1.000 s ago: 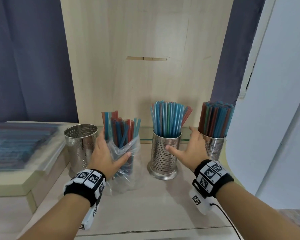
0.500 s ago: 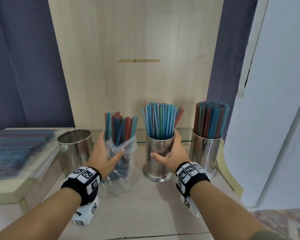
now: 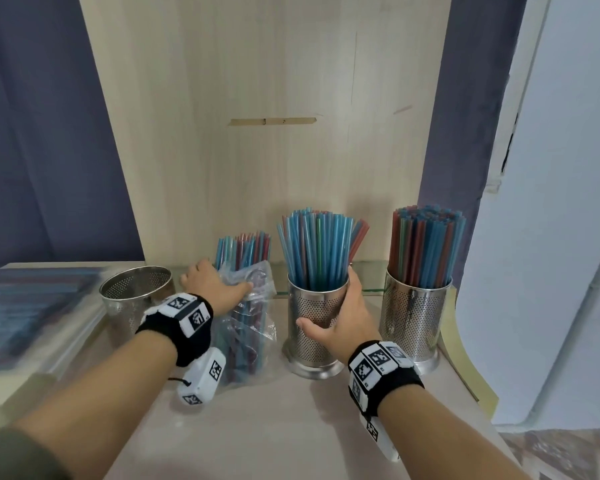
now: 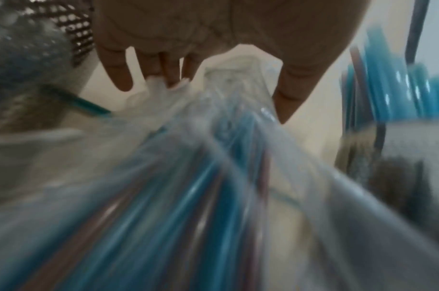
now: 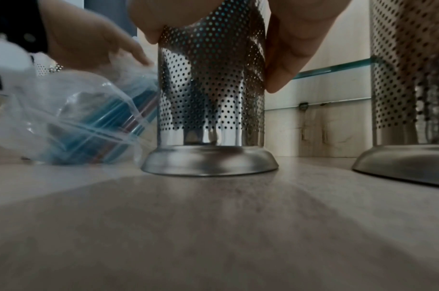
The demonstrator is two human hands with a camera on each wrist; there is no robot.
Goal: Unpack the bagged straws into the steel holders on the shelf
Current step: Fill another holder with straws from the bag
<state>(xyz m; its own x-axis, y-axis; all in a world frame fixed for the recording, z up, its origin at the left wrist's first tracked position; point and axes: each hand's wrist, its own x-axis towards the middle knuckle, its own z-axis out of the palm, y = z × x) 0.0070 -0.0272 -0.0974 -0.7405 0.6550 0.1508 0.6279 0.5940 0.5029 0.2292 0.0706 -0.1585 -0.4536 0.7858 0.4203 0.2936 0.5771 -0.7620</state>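
Steel holders tell the progress — the two right of centre in the head view are packed with straws; the holder (image 3: 136,299) at lower left stands empty. Left hand (image 3: 212,289) curls round the bag (image 3: 246,327) of straws at centre, thumb and fingers closed on the plastic; right hand (image 3: 340,323) wraps the middle holder (image 3: 314,327), thumb in front, fingers behind. One bag left, I'd judge — still to unpack.
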